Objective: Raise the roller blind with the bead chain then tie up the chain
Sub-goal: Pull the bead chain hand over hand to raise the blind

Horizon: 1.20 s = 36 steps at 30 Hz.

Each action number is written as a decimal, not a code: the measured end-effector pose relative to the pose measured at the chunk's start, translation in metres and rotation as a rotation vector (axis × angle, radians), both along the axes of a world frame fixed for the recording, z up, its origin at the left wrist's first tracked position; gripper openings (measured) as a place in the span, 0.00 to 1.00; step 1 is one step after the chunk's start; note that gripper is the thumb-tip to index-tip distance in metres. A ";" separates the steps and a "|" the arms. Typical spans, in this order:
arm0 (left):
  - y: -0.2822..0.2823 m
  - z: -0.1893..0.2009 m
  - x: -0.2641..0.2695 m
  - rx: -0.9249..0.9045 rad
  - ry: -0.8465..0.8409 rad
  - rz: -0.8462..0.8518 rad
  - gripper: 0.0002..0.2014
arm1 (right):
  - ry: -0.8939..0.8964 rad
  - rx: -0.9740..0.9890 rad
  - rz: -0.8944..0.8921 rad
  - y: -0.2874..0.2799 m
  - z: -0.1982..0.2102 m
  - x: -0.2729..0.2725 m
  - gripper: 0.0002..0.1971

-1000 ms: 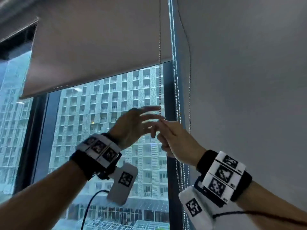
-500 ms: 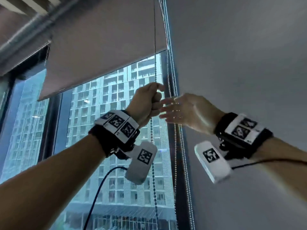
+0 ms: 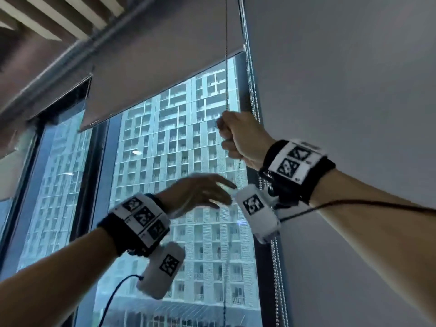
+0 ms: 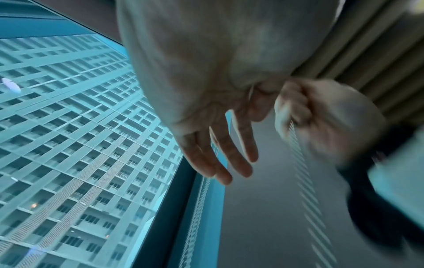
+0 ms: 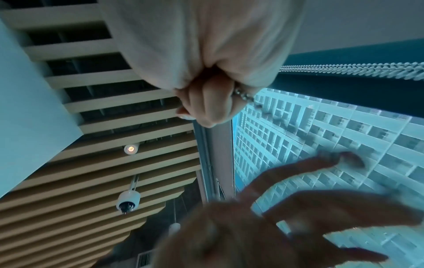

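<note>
The grey roller blind [image 3: 153,67] covers the top of the window, its bottom bar running from lower left to upper right. A dark bead chain [image 3: 226,79] hangs taut in front of it. My right hand [image 3: 232,135] grips this chain in a fist; the right wrist view shows the fist [image 5: 206,101] with the beads [image 5: 243,95] coming out of it. My left hand [image 3: 219,192] hovers below the right one, fingers spread and holding nothing. In the left wrist view its fingers [image 4: 218,154] are straight, and the right hand [image 4: 321,117] beside them is blurred.
A bundle of silver bead chains [image 3: 253,97] hangs along the window frame [image 3: 266,267] beside a second grey blind [image 3: 342,79] on the right. Slatted ceiling [image 3: 59,17] lies above, with a dome camera [image 5: 127,200] and a spotlight [image 5: 130,149]. A high-rise shows through the glass [image 3: 177,149].
Half a second ago my left hand gripped the chain while the right hovered open. Now the right hand grips the chain higher up, and the left has let go and dropped below it.
</note>
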<state>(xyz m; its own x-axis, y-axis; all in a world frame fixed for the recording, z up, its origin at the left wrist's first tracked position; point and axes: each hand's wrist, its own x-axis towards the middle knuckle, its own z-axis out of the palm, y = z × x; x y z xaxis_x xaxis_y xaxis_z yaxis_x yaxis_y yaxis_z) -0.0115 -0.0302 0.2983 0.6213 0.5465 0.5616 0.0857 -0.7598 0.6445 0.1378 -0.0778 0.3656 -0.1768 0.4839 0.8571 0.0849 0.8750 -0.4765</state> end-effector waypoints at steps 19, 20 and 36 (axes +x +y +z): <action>-0.048 0.090 0.062 0.224 -0.478 0.057 0.15 | -0.411 -0.370 0.289 -0.009 -0.067 0.050 0.16; -0.047 0.082 0.063 0.235 -0.469 0.059 0.15 | -0.332 -0.347 0.298 -0.010 -0.055 0.053 0.16; -0.024 -0.009 0.023 -0.074 -0.011 -0.204 0.11 | 0.107 -0.051 0.155 -0.010 0.034 0.010 0.18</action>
